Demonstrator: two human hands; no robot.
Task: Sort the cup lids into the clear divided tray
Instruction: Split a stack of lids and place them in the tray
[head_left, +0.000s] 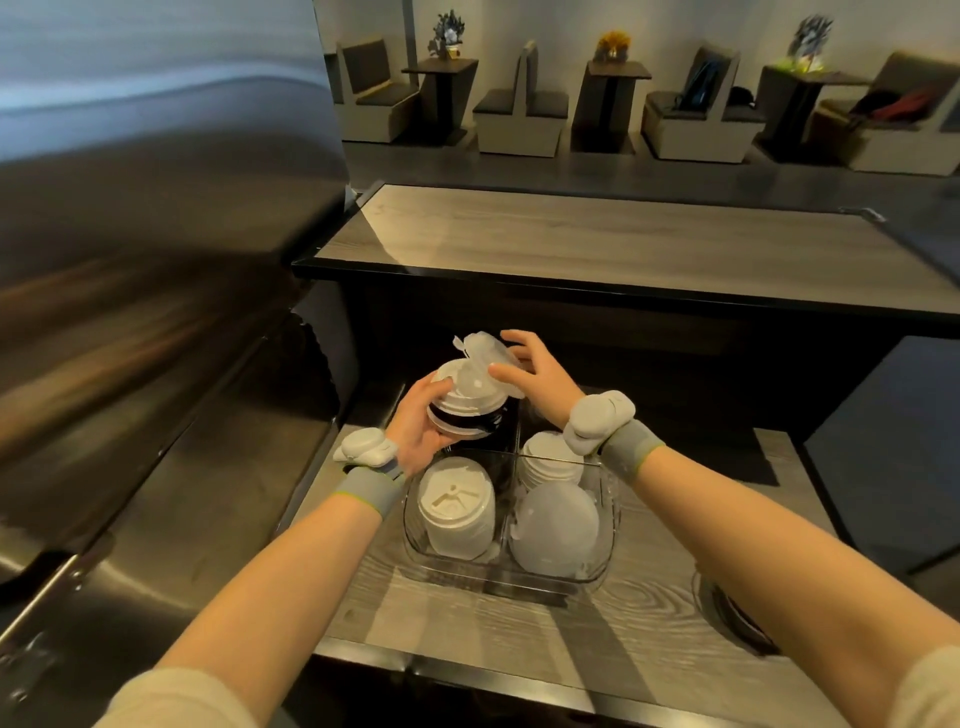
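Above clear divided tray (602, 564), left hand (415, 426) fingers wrapped round lid stack (465, 400), right hand (535, 374) fingers pinching translucent lid (488, 348) — steel counter (156, 312) left.

A wood-grain counter (498, 618) with a dark front edge fills the near foreground, and a round metal-rimmed opening (727, 613) is set into its right side. Beyond its far edge rises a higher wood-look ledge (623, 244) trimmed in black, glossy with reflected light. A large brushed stainless-steel surface (145, 234) curves along the whole left side, streaked with blurred reflections. Past the ledge lies a grey floor (571, 169) and a row of seating booths: pale benches with dark cushions (519, 111) facing small dark pedestal tables (615, 78). Potted plants (613, 45) stand on the tables.
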